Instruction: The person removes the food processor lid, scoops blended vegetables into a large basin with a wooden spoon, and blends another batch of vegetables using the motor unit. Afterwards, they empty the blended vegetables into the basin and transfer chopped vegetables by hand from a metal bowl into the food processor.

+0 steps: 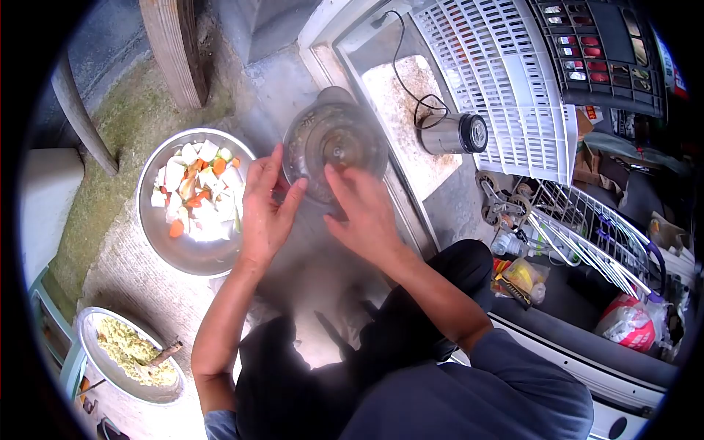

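Note:
A see-through chopper bowl (301,150) sits in front of me, with small bits stuck to its wall and a round spindle at its centre. At its left rim is my left hand (268,209), open, thumb apart from the fingers; I cannot tell whether it touches the rim. My right hand (363,216) is over the bowl's near side, fingers apart and fingertips close to the spindle. No held thing shows in either hand. To the left stands a steel bowl (158,238) with chopped vegetables (198,187), white chunks and orange carrot pieces.
A silver motor unit (444,136) with a black cord lies on a stained white board (411,95) at right. An oval metal basin (99,359) of pale green mash holds a stick. A white crate (499,81), a folded wire cart (587,220) and wooden legs (176,51) stand around.

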Demonstrator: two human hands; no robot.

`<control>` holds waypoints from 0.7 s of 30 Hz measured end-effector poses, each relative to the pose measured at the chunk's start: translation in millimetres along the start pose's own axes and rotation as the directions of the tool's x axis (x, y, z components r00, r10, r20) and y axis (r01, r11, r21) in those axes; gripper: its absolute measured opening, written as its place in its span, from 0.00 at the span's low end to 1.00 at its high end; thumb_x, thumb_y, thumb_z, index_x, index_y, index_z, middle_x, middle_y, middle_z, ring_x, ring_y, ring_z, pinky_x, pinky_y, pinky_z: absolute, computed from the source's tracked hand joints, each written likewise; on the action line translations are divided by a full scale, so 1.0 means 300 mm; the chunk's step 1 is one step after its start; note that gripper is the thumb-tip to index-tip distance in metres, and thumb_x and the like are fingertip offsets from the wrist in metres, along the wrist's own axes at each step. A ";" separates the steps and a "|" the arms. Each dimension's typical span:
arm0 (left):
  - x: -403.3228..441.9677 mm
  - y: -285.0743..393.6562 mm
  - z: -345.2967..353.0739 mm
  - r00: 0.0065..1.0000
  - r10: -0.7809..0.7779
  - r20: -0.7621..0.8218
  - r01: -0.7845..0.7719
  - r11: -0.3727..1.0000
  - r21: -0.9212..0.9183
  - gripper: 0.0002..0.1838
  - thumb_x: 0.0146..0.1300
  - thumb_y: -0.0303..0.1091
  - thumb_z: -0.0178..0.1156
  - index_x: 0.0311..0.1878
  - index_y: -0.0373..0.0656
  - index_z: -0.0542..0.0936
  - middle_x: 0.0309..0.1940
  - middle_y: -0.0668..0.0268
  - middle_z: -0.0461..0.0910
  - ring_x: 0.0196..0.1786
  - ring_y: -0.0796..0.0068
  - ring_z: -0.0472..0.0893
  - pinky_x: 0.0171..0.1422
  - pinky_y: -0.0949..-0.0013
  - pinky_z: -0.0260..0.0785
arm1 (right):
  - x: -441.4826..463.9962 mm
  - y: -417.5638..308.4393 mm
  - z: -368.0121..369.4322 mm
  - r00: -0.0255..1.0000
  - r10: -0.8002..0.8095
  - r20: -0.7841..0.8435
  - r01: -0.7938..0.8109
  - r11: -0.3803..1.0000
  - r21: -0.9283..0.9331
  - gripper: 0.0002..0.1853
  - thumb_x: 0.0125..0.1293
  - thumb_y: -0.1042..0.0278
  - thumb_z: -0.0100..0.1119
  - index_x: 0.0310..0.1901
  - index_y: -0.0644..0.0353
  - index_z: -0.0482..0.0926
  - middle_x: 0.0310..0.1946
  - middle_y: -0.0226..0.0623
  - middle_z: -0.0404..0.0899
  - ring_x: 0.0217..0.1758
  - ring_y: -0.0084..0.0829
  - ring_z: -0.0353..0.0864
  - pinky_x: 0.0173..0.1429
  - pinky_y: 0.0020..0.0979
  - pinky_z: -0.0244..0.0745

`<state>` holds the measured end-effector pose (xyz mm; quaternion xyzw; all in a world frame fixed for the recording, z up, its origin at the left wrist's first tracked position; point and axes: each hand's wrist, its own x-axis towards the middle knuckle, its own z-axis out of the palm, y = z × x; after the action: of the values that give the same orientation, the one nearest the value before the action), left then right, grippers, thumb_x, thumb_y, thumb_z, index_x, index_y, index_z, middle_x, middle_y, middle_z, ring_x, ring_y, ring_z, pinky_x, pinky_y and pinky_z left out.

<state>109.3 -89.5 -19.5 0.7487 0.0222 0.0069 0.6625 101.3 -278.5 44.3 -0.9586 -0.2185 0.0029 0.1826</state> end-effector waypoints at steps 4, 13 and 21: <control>-0.002 -0.014 0.009 1.000 0.028 0.003 -0.028 0.999 0.026 0.36 0.66 0.29 0.71 0.76 0.37 0.71 0.51 0.60 0.76 0.40 0.75 0.75 0.44 0.72 0.76 | 0.000 0.001 0.010 1.000 0.006 0.014 -0.006 1.000 0.003 0.46 0.50 0.68 0.78 0.74 0.58 0.71 0.58 0.42 0.72 0.57 0.41 0.77 0.56 0.44 0.70; 0.083 0.080 0.023 0.999 0.013 0.051 -0.027 0.961 0.276 0.49 0.56 0.44 0.80 0.78 0.43 0.67 0.54 0.52 0.71 0.49 0.58 0.78 0.50 0.63 0.77 | -0.002 0.100 -0.082 0.991 -0.003 0.130 -0.053 0.904 0.423 0.38 0.59 0.68 0.74 0.73 0.58 0.72 0.69 0.45 0.68 0.63 0.43 0.76 0.64 0.41 0.74; 0.189 0.132 0.022 0.955 -0.105 0.278 -0.035 0.889 0.456 0.54 0.53 0.40 0.82 0.79 0.41 0.61 0.60 0.44 0.72 0.62 0.46 0.77 0.67 0.57 0.74 | -0.073 0.553 -0.507 0.888 0.378 -0.261 -0.423 0.895 -0.144 0.53 0.55 0.54 0.81 0.80 0.46 0.61 0.76 0.62 0.58 0.79 0.57 0.60 0.79 0.50 0.62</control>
<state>167.1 -98.5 17.8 0.8750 -0.0625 -0.1223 0.4642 163.9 -479.7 126.4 -0.9902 0.0080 -0.0900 0.1061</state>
